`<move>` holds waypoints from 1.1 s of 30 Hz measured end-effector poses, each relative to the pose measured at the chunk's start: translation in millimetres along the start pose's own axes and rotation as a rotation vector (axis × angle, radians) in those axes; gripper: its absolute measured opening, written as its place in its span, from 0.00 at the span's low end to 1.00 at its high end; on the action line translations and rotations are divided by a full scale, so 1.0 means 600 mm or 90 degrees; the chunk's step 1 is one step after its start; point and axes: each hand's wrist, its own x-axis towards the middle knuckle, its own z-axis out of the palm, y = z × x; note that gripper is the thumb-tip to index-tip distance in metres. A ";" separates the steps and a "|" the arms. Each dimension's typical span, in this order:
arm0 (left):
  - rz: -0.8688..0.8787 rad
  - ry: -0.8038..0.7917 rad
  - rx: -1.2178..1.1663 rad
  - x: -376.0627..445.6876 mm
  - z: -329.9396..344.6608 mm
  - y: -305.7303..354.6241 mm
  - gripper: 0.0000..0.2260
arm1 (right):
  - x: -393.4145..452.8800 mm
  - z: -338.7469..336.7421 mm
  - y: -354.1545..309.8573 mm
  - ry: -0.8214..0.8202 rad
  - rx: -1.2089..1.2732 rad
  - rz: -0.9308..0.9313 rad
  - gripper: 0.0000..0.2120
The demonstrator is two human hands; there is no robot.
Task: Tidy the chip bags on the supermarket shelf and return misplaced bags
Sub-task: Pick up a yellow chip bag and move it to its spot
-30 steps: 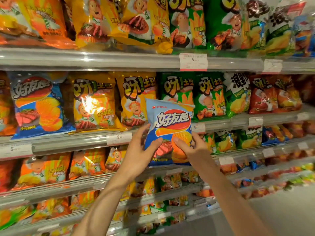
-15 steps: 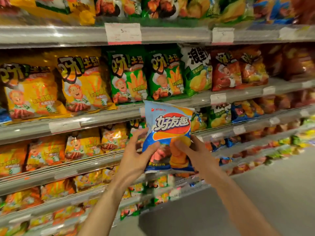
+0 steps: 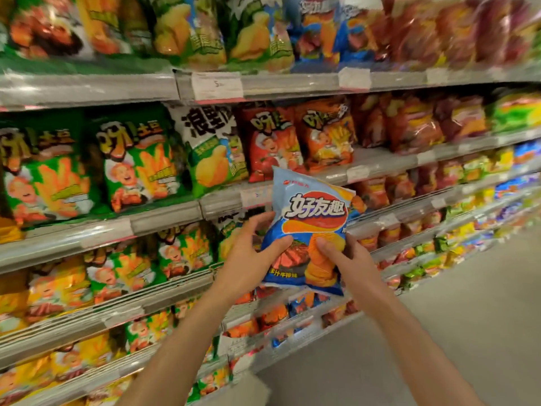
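In front of the shelf (image 3: 164, 212), left hand (image 3: 248, 259) and right hand (image 3: 348, 259) both pinch the blue bag (image 3: 310, 227), not yet reshelved.

blue bag (image 3: 310, 230): 好友趣 | price tag (image 3: 217, 85): 5

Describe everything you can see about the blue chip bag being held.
The blue chip bag is glossy, crinkled plastic, with a red-and-orange logo bearing white characters, and printed ridged chips and steak. It is puffy, apparently sealed, upright and slightly tilted, in front of the shelves and off them. The left hand and right hand pinch its lower half.
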 end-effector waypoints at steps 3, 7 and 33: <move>0.006 -0.035 -0.027 0.058 0.066 0.016 0.24 | 0.032 -0.063 -0.003 0.018 -0.009 -0.001 0.37; 0.032 -0.067 -0.033 0.148 0.162 0.024 0.22 | 0.092 -0.164 -0.009 0.060 -0.027 -0.011 0.25; 0.035 0.205 0.092 0.696 0.488 0.115 0.23 | 0.688 -0.471 -0.190 -0.061 -0.158 -0.087 0.16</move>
